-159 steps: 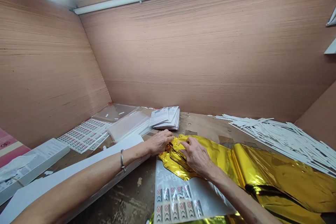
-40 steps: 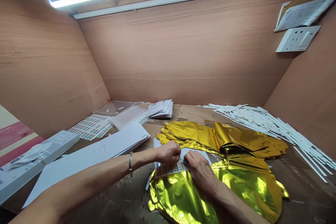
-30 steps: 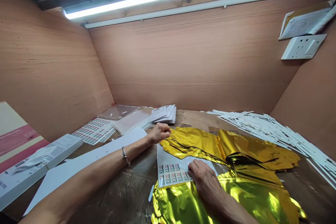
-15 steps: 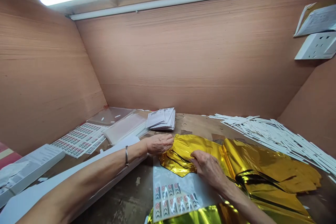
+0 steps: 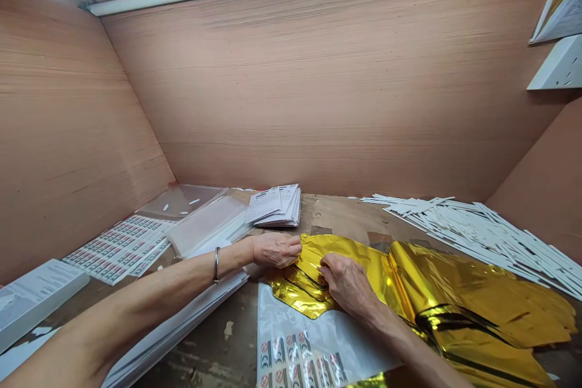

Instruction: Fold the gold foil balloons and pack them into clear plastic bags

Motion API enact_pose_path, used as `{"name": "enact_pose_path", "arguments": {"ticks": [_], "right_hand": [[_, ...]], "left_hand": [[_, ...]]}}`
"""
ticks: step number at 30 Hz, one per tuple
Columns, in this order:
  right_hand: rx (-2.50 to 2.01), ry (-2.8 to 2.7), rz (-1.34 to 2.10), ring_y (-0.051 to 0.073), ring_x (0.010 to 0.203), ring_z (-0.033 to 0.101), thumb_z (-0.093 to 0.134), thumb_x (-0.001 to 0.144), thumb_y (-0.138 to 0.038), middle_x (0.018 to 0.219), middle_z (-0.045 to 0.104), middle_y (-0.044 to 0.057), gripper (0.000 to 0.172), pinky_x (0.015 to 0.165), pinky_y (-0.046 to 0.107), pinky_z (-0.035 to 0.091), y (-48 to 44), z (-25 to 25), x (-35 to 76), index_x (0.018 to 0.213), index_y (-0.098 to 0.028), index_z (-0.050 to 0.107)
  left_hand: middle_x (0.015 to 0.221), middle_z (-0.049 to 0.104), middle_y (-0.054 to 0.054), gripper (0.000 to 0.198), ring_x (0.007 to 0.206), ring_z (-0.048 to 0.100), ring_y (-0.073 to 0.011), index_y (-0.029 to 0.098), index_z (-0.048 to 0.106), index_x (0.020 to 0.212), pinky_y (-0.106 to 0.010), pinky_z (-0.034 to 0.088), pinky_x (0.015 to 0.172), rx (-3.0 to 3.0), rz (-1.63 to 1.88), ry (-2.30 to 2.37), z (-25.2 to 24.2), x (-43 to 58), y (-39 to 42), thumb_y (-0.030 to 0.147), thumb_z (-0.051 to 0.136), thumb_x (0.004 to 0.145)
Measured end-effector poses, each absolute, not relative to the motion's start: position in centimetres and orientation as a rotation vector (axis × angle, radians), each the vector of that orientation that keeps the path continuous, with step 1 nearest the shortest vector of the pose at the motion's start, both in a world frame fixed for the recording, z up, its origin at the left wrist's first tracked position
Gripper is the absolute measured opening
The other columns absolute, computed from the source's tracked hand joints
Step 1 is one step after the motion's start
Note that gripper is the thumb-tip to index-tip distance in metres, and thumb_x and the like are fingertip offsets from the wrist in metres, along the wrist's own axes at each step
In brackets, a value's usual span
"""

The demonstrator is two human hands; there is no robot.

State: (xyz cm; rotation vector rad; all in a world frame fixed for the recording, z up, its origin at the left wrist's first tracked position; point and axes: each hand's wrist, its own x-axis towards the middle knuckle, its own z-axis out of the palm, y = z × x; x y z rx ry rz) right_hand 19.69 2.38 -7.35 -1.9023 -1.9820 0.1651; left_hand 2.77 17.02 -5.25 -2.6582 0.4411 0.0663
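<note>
Flat, uninflated gold foil balloons (image 5: 436, 279) lie in a layered pile across the front of the table. My left hand (image 5: 276, 250), a metal bangle at its wrist, has its fingers closed on the left end of the top foil balloon. Over the same foil, a little to the right, my right hand (image 5: 348, 284) is closed in a pinch on a fold of it. Beneath the foil's left end is a translucent sheet (image 5: 304, 322) bearing small CE and warning stickers (image 5: 291, 364). Both sets of fingertips are partly hidden.
White thin sticks (image 5: 477, 236) are heaped at back right. Printed leaflets (image 5: 275, 206) stand stacked at the back; clear plastic bags (image 5: 209, 224), label sheets (image 5: 120, 248) and a white box (image 5: 43, 297) lie left. White paper (image 5: 182, 315) is under my left arm. Plywood walls (image 5: 295, 91) enclose the table.
My right hand has shifted slightly left along the foil, closer to my left hand. The foil's lower left edge has spread a bit left and down. The camera view has tilted down.
</note>
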Motion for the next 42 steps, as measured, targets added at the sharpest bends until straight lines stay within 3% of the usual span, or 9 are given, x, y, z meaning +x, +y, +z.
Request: {"name": "enact_pose_path", "arguments": {"ticks": [10, 14, 21, 26, 32, 38, 42], "right_hand": [[-1.785, -2.177, -0.052, 0.018, 0.087, 0.048, 0.045, 0.082, -0.032, 0.095, 0.053, 0.006, 0.019, 0.07, 0.027, 0.035, 4.8, -7.3, 18.1, 0.094, -0.022, 0.057], [-1.756, -2.269, -0.191, 0.022, 0.09, 0.044, 0.049, 0.08, -0.034, 0.095, 0.052, 0.009, 0.021, 0.073, 0.032, 0.035, 5.9, -8.1, 17.1, 0.089, -0.017, 0.059], [-1.784, -2.26, -0.173, 0.023, 0.09, 0.043, 0.052, 0.077, -0.038, 0.097, 0.051, 0.01, 0.026, 0.074, 0.032, 0.035, 6.2, -8.2, 16.3, 0.089, -0.015, 0.058], [-1.892, -2.228, -0.067, 0.023, 0.09, 0.044, 0.048, 0.076, -0.05, 0.097, 0.051, 0.011, 0.038, 0.074, 0.033, 0.035, 6.6, -7.5, 15.5, 0.087, -0.014, 0.058], [-1.9, -2.173, 0.008, 0.023, 0.094, 0.043, 0.051, 0.074, -0.048, 0.101, 0.048, 0.01, 0.038, 0.071, 0.031, 0.035, 6.5, -7.5, 15.4, 0.094, -0.016, 0.055], [-1.837, -1.98, 0.146, 0.019, 0.084, 0.048, 0.048, 0.077, -0.033, 0.087, 0.054, 0.008, 0.021, 0.07, 0.027, 0.034, 6.6, -7.8, 15.2, 0.077, -0.017, 0.062], [-1.815, -1.724, 0.283, 0.014, 0.066, 0.05, 0.045, 0.076, -0.023, 0.068, 0.058, 0.004, 0.023, 0.061, 0.023, 0.032, 7.3, -8.3, 15.6, 0.062, -0.017, 0.063]], "left_hand": [[0.084, 0.056, -0.009, 0.016, 0.081, 0.049, -0.0173, 0.015, 0.058, 0.076, -0.027, 0.038, 0.073, -2.893, 0.101, 0.326, -5.4, 2.4, 16.8, 0.009, 0.043, 0.078], [0.085, 0.055, -0.01, 0.012, 0.08, 0.047, -0.019, 0.013, 0.055, 0.083, -0.028, 0.036, 0.074, -2.943, 0.069, -0.006, -4.6, 1.4, 16.1, 0.011, 0.045, 0.076], [0.096, 0.05, -0.007, 0.024, 0.088, 0.044, -0.0187, 0.016, 0.049, 0.098, -0.026, 0.034, 0.076, -3.018, -0.105, -0.387, -6.4, 0.2, 15.9, 0.013, 0.049, 0.074], [0.089, 0.051, -0.006, 0.016, 0.084, 0.044, -0.0181, 0.015, 0.053, 0.09, -0.026, 0.035, 0.075, -3.024, -0.145, -0.464, -7.4, 1.0, 16.5, 0.016, 0.052, 0.074], [0.082, 0.052, -0.006, 0.01, 0.083, 0.043, -0.0185, 0.014, 0.057, 0.081, -0.027, 0.035, 0.073, -3.083, -0.214, -0.481, -7.6, 1.3, 16.6, 0.012, 0.05, 0.074], [0.078, 0.056, -0.003, 0.019, 0.081, 0.047, -0.015, 0.017, 0.063, 0.085, -0.024, 0.035, 0.074, -3.142, -0.304, -0.556, -7.7, 1.6, 17.5, 0.011, 0.046, 0.079], [0.076, 0.058, -0.002, 0.02, 0.077, 0.05, -0.0137, 0.017, 0.064, 0.083, -0.022, 0.036, 0.07, -3.16, -0.364, -0.648, -7.2, 2.1, 17.5, 0.009, 0.046, 0.076]]}}
